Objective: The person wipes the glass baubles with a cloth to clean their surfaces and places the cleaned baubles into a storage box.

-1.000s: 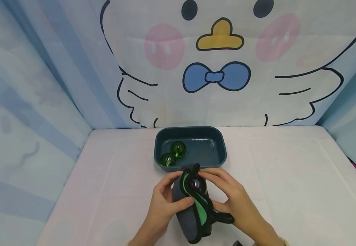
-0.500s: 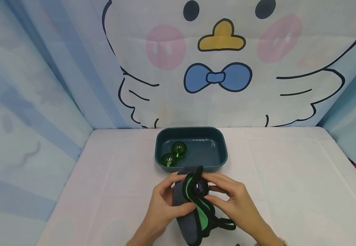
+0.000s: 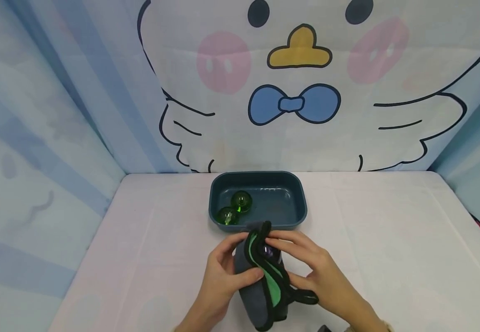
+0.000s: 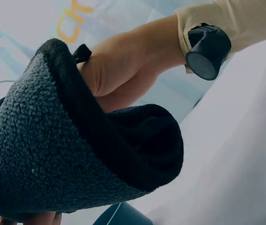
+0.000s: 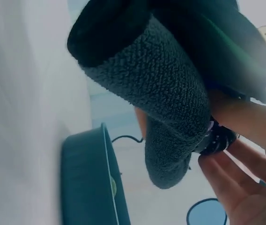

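Note:
A grey fuzzy fabric piece with black edging and green lining (image 3: 274, 288) stands tilted in front of the tray. My left hand (image 3: 222, 279) grips its left side, thumb on the front near the green lining. A dark shiny ball (image 3: 269, 251) shows partly behind the black edge, on the right. My right hand (image 3: 320, 265) holds the ball between thumb and fingers, as the right wrist view shows at the ball (image 5: 216, 139). Its upper fingertips lie by the black edge. Black loops (image 3: 304, 296) hang at the lower right. The fabric hides part of the ball.
A dark blue-green tray (image 3: 281, 223) stands just beyond the hands, with two green transparent balls (image 3: 241, 201) at its left end. A small dark object (image 3: 324, 329) shows at the bottom edge. A printed cloth wall (image 3: 289, 143) rises behind the white table.
Half a second ago more of the ball showed and my right thumb lay higher; now the black edge covers more of it. The loops have spread, and my left hand keeps its hold.

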A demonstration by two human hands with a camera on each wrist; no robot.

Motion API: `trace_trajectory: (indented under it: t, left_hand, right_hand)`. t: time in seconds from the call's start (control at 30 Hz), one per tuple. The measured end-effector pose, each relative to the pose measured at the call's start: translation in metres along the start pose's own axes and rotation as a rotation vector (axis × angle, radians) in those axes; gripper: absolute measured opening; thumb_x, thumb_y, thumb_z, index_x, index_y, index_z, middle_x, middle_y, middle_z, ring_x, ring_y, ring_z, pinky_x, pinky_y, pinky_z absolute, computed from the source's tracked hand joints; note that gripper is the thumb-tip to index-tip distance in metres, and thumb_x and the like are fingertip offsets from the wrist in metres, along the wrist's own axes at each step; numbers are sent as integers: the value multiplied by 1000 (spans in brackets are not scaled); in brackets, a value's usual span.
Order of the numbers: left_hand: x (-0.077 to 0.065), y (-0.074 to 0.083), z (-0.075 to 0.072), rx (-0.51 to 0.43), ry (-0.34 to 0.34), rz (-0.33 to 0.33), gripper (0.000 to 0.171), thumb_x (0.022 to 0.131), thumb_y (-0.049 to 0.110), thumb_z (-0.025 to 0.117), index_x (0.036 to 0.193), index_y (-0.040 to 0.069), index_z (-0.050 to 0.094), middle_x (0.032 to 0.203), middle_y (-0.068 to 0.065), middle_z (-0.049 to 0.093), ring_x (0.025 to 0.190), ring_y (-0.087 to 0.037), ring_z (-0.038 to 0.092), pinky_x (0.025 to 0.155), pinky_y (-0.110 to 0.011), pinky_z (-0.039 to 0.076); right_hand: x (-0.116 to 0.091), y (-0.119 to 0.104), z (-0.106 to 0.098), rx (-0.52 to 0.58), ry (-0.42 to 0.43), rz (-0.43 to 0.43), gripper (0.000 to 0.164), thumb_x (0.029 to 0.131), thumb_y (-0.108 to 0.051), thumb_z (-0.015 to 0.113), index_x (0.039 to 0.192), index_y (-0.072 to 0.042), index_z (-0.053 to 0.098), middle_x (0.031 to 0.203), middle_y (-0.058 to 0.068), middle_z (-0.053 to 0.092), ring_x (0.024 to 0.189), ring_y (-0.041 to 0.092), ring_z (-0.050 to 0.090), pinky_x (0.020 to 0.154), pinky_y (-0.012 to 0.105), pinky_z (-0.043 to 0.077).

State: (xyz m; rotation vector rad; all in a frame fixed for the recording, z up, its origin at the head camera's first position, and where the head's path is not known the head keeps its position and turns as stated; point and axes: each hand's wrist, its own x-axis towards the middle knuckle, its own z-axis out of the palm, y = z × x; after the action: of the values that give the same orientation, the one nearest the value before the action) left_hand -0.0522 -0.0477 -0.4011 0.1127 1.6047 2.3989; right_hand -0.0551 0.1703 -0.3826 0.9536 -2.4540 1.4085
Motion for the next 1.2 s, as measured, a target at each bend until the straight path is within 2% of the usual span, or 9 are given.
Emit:
trace_trajectory:
  t: [0.13,0.23,0.37,0.5,0.6,0.8,0.93,1.0,1.2]
  left_hand:
    - [-1,1,-1,-3,-26,12,62,75,-3,81,132,5,57,135,-13,52,114,-27,60,94,-37,56]
    - [-2,2,-1,-4,-45,25,61,75,-3,81,132,4,58,135,-13,52,112,-28,61,93,-37,57]
    - [-4,3,0,-2,-63,39,61,76,-4,80,132,4,58,135,-14,52,112,-27,60,92,-37,57]
    - [-4,2,0,-5,-61,45,61,76,-4,80,132,3,58,134,-14,53,111,-27,60,93,-36,56]
    - [-4,2,1,-7,-41,33,62,75,-4,81,132,3,58,133,-14,54,110,-26,61,93,-36,56]
    - [-2,4,2,8,-6,9,61,75,-3,80,132,1,57,132,-14,55,112,-26,60,93,-36,56]
    - [-2,3,2,6,-14,17,61,75,-4,80,132,3,57,133,-14,54,113,-26,60,95,-36,56]
    - [-3,3,2,6,-27,27,60,76,-4,80,131,3,58,134,-14,53,112,-26,60,95,-37,56]
    - [-3,2,2,9,-45,68,61,75,-5,80,131,3,59,136,-14,52,110,-24,60,94,-36,56]
  right_hand:
    - [0,1,3,24,30,-23,65,75,9,80,134,-12,61,136,5,59,128,11,53,103,18,45]
    - [1,1,5,111,61,-6,61,77,10,77,133,-8,61,132,8,62,125,9,56,97,22,52]
    - [1,1,7,233,85,89,51,83,7,74,132,-4,62,127,10,65,118,5,60,87,27,58]
    - [1,-1,6,217,92,144,49,83,3,76,130,-6,64,125,11,67,115,3,61,85,28,59]
    - [1,-2,2,161,82,110,53,80,2,79,130,-8,64,128,8,66,119,6,60,89,27,58]
    - [0,0,-1,49,27,-6,63,75,4,82,132,-13,63,136,4,59,128,11,54,103,19,46]
    - [0,1,2,69,52,-37,62,75,10,80,131,-10,64,133,7,61,126,11,55,101,20,48]
    - [0,1,4,104,77,-16,60,76,11,78,131,-8,63,130,9,63,123,9,58,95,21,53]
    - [2,-1,10,197,143,142,50,80,5,77,128,-4,65,123,14,68,109,3,65,81,28,60]
